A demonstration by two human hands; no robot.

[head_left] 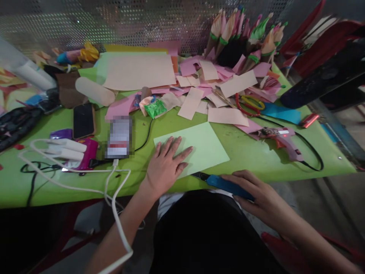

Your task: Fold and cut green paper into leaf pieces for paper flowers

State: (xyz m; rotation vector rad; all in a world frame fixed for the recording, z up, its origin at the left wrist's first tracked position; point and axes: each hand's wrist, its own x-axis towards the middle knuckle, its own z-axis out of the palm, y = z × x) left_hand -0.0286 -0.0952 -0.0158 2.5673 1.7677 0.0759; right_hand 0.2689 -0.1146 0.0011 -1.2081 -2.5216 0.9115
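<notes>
A light green sheet of paper (205, 146) lies on the green table near its front edge. My left hand (168, 163) rests flat on the sheet's left part with its fingers spread. In my right hand (253, 192) is a blue utility knife (225, 185), gripped by its handle. Its dark blade points left, close to the paper's lower edge; whether it touches the paper I cannot tell. Pink paper strips (228, 116) lie just beyond the sheet.
A pink glue gun (285, 140) with a black cord lies right. Scissors (249, 104) rest among paper scraps. Left are a phone (119, 137), a dark phone (83, 120) and a power strip (85, 154) with white cables. Rolled paper flowers (228, 30) stand behind, beside large sheets (139, 70).
</notes>
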